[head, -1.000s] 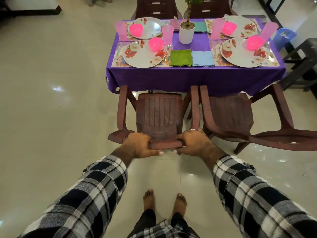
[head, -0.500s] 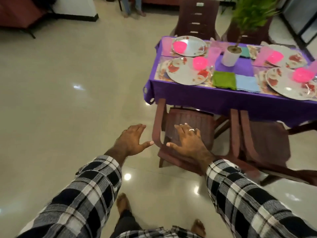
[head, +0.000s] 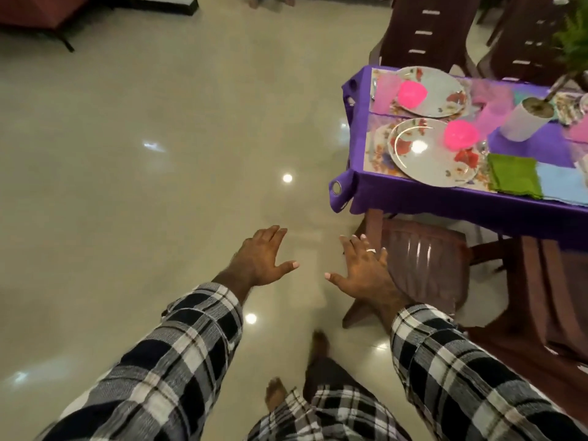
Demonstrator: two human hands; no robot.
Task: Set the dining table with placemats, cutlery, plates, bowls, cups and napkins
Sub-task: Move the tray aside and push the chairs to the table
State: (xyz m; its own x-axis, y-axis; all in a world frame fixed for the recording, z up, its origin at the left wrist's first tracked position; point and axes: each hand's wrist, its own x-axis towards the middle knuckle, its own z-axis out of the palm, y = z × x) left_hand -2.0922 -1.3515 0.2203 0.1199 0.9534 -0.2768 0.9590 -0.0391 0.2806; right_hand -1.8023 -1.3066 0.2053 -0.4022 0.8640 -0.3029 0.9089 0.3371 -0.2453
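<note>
Table looks set; both hands free.
L hand (head: pixel 259 261) & R hand (head: pixel 362 270) spread flat, holding nothing. Plates (head: pixel 434 152), bowls (head: pixel 461 133), napkins (head: pixel 514 176) on table (head: pixel 445 202) — we'd scan far settings for gaps next.

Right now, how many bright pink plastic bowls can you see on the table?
2. One bright pink plastic bowl sits on the far floral plate; the other sits on the near floral plate. The table runs out of frame on the right, so more may be hidden.
</note>
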